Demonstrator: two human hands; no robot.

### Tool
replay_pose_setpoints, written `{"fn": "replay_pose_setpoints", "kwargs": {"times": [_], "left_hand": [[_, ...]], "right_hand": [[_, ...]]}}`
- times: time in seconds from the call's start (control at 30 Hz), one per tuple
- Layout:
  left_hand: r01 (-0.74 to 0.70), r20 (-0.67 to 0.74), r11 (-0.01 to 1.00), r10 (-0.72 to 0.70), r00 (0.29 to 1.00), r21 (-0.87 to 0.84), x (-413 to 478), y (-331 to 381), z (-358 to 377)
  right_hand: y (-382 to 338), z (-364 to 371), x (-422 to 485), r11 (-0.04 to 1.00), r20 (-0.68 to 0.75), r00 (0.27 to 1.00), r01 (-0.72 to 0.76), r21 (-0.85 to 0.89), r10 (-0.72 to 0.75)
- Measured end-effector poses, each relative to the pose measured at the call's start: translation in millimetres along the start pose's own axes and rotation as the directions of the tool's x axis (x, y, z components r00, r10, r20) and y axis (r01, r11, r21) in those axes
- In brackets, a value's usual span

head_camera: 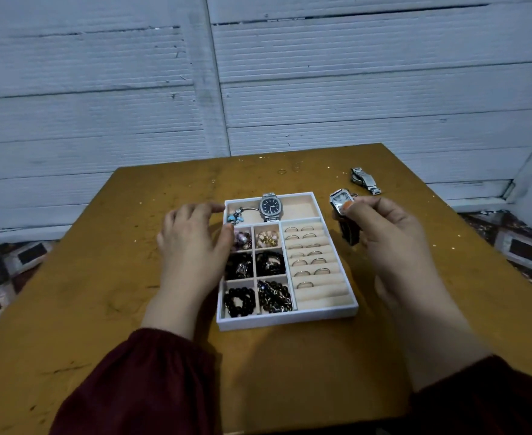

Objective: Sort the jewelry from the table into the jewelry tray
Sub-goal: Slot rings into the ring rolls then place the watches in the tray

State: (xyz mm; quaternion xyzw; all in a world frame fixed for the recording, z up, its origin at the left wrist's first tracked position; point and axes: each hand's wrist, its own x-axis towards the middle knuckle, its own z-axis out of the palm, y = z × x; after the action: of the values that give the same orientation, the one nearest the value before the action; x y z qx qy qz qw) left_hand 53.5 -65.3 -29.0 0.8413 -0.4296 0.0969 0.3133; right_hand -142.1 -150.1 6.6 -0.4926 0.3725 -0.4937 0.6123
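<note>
A white jewelry tray (pixel 286 318) sits mid-table. Its long top compartment holds a silver watch with a dark dial (pixel 270 206) and a charm bracelet with blue beads (pixel 238 216). Six small compartments hold bead bracelets, and the right section holds several rings (pixel 305 255) in slots. My right hand (pixel 384 240) grips a rectangular white-faced watch with a dark strap (pixel 340 200) just right of the tray's top corner. My left hand (pixel 192 243) hovers at the tray's left edge, fingers relaxed, fingertips near the top-left compartment.
A silver metal-band watch (pixel 363 180) lies on the brown table (pixel 133 277) at the back right. Two or three loose rings (pixel 288 169) lie near the far edge. A pale plank wall stands behind the table.
</note>
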Motion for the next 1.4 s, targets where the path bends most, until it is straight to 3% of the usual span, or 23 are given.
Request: {"fn": "replay_pose_setpoints", "kwargs": {"times": [0.23,0.37,0.47,0.73,1.17,1.4], "left_hand": [[0.071,0.038,0.997,-0.071,0.997,0.025,29,-26,17],[0.118,0.182,0.985,-0.14,0.973,0.128,38,-37,27],[0.108,0.246,0.974,-0.157,0.956,0.2,41,-39,34],[0.101,0.239,0.973,-0.15,0.959,0.208,41,-42,39],[0.1,0.224,0.971,-0.149,0.963,0.218,42,-42,41],[0.106,0.225,0.972,-0.153,0.962,0.209,42,-41,40]], "right_hand": [[-3,27,21,0.999,0.063,0.997,-0.054,-0.002,0.054],[-2,40,41,0.996,0.1,0.992,-0.077,-0.051,0.082],[-4,48,53,0.994,0.135,0.987,-0.097,0.049,0.09],[10,55,86,0.986,0.166,0.975,-0.156,0.052,0.145],[21,55,93,0.922,0.217,0.955,-0.113,-0.369,0.204],[25,55,93,0.868,0.278,0.941,-0.033,-0.495,0.194]]}}
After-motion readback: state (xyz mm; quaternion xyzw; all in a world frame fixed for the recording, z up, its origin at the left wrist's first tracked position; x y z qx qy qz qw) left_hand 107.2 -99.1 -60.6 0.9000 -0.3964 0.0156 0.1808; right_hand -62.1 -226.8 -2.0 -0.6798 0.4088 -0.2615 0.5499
